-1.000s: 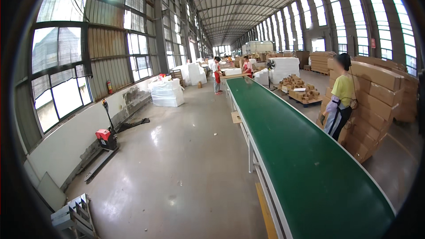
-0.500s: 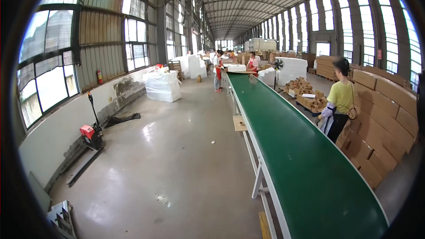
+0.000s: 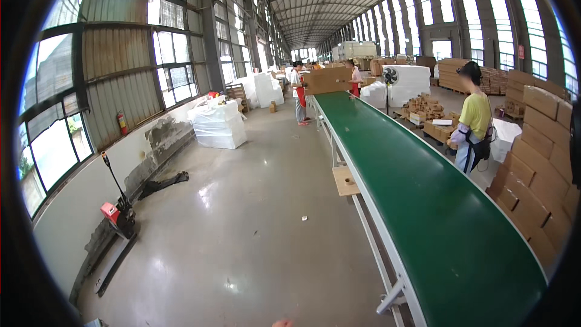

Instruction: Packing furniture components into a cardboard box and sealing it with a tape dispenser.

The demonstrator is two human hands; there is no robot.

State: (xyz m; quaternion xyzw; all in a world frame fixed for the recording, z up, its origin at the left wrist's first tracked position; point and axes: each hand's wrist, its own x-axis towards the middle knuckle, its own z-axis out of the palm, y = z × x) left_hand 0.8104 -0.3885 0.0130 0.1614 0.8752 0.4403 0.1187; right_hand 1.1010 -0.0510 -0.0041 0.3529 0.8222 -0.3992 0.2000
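At the bottom edge, just left of the middle, a sliver of what seems to be my left hand (image 3: 282,323) shows; its fingers are too cut off to read. My right hand is out of the picture. Nearest to me is a long conveyor with a green belt (image 3: 399,188), running away from the lower right. At its far end, a large brown cardboard box (image 3: 328,80) stands on edge, with one person (image 3: 299,94) in a red apron beside it and another person (image 3: 355,79) partly behind it.
A person in a yellow top (image 3: 476,115) stands right of the belt by stacked cartons (image 3: 541,157). A pallet jack (image 3: 118,218) is by the left wall. A wooden board (image 3: 345,181) juts from the conveyor's left side. White wrapped stacks (image 3: 218,124) and a fan (image 3: 390,75) stand farther off.
The far box has gone from lying flat to standing on edge. The yellow-topped person has turned toward the belt. My view has shifted, and a bit of hand has entered below.
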